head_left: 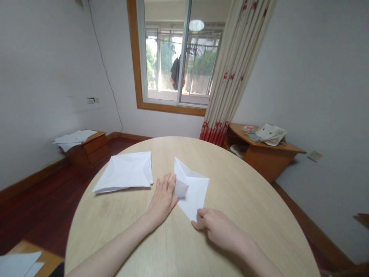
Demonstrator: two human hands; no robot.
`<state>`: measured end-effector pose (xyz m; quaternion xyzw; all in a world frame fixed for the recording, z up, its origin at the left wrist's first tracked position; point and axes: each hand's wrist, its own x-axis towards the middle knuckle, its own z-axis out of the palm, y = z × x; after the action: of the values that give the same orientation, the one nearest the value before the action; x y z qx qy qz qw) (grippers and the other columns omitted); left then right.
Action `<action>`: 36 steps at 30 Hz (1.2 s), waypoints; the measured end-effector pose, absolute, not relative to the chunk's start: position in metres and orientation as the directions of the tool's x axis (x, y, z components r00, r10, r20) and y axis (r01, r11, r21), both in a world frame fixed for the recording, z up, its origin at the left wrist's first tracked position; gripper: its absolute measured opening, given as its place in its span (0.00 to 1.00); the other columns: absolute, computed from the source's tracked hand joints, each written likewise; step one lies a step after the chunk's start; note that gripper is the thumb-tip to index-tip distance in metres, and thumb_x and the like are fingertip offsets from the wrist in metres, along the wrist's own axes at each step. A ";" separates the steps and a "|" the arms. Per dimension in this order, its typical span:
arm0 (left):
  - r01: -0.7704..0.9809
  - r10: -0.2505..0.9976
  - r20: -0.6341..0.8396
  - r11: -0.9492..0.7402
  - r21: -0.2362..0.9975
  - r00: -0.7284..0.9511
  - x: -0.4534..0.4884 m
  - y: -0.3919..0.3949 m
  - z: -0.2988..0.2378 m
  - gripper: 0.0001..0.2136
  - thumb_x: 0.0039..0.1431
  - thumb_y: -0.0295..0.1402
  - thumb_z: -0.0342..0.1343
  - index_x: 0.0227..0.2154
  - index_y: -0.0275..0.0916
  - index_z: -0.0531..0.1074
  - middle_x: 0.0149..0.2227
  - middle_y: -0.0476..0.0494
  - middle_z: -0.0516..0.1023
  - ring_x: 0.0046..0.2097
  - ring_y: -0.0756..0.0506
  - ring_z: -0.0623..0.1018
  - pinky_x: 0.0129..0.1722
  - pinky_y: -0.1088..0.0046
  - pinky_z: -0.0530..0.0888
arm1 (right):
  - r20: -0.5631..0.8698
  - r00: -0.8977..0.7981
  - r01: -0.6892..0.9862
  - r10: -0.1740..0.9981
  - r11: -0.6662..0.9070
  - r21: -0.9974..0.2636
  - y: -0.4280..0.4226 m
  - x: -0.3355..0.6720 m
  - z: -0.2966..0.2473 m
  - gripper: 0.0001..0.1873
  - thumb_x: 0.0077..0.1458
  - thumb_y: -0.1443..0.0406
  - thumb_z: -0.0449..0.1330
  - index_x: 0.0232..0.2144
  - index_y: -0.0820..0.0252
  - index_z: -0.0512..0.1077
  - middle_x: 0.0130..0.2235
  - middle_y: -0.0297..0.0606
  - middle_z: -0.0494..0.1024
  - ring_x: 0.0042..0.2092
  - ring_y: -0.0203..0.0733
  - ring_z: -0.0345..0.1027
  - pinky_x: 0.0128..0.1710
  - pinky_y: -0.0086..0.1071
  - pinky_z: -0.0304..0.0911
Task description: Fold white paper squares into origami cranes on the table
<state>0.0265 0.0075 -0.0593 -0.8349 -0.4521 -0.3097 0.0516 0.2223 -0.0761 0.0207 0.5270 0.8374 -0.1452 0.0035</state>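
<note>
A partly folded sheet of white paper (195, 192) lies on the round wooden table (245, 200), with creased flaps at its upper and left sides. My left hand (165, 198) rests flat at the paper's left edge, fingers stretched out and the fingertips touching a folded flap. At the paper's lower corner, my right hand (215, 227) has its fingers curled and pinches the edge between thumb and forefinger. Left of my left hand is a stack of white paper (127, 172) with slightly uneven edges.
A low drawer cabinet (93, 148) with papers on top stands at the back left. To the right, a wooden corner desk (259, 154) carries a pale cloth bag (271, 134). More white sheets (20, 263) lie at the lower left. A patterned curtain (230, 77) hangs beside the window.
</note>
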 end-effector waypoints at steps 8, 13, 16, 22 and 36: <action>0.679 0.687 0.592 -0.671 0.296 0.421 0.024 0.000 -0.048 0.38 0.60 0.29 0.51 0.65 0.41 0.32 0.64 0.31 0.53 0.66 0.35 0.53 0.63 0.44 0.50 | 0.283 -0.461 0.785 0.841 0.535 -0.312 -0.046 0.237 -0.011 0.21 0.54 0.78 0.49 0.39 0.57 0.77 0.39 0.40 0.75 0.42 0.42 0.68 0.43 0.33 0.63; 0.592 0.667 0.622 -0.713 0.375 0.410 0.021 -0.002 -0.042 0.36 0.61 0.34 0.53 0.65 0.42 0.36 0.64 0.32 0.55 0.65 0.35 0.55 0.63 0.45 0.50 | 0.391 -0.427 0.792 0.815 0.546 -0.274 -0.037 0.240 -0.032 0.19 0.57 0.76 0.50 0.45 0.58 0.74 0.47 0.45 0.74 0.49 0.47 0.67 0.48 0.41 0.64; 0.534 0.657 0.639 -0.734 0.419 0.401 0.019 -0.002 -0.039 0.33 0.62 0.35 0.53 0.64 0.41 0.41 0.63 0.32 0.57 0.65 0.35 0.57 0.63 0.47 0.54 | 0.403 -0.423 0.787 0.811 0.550 -0.279 -0.034 0.241 -0.039 0.18 0.59 0.73 0.51 0.47 0.56 0.73 0.51 0.45 0.74 0.52 0.47 0.66 0.51 0.43 0.63; 0.337 0.631 0.652 -0.775 0.534 0.420 0.007 -0.003 -0.026 0.24 0.63 0.38 0.50 0.60 0.40 0.53 0.59 0.34 0.64 0.62 0.38 0.62 0.62 0.53 0.57 | 0.403 -0.476 0.757 0.782 0.597 -0.265 -0.033 0.243 -0.041 0.18 0.62 0.69 0.50 0.51 0.52 0.72 0.54 0.41 0.73 0.55 0.47 0.66 0.54 0.46 0.62; 0.162 0.766 0.483 -0.589 0.792 0.424 -0.019 0.016 -0.009 0.30 0.62 0.57 0.40 0.47 0.37 0.72 0.41 0.39 0.80 0.50 0.38 0.75 0.54 0.60 0.64 | 0.498 -0.375 0.792 0.782 0.549 -0.267 -0.021 0.263 -0.050 0.16 0.61 0.65 0.53 0.48 0.52 0.75 0.51 0.42 0.77 0.52 0.47 0.69 0.53 0.49 0.63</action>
<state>-0.0190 0.0161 -0.0093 -0.7725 -0.3003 -0.4448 -0.3394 0.2631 -0.0205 -0.0498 0.4746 0.8290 0.0081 -0.2956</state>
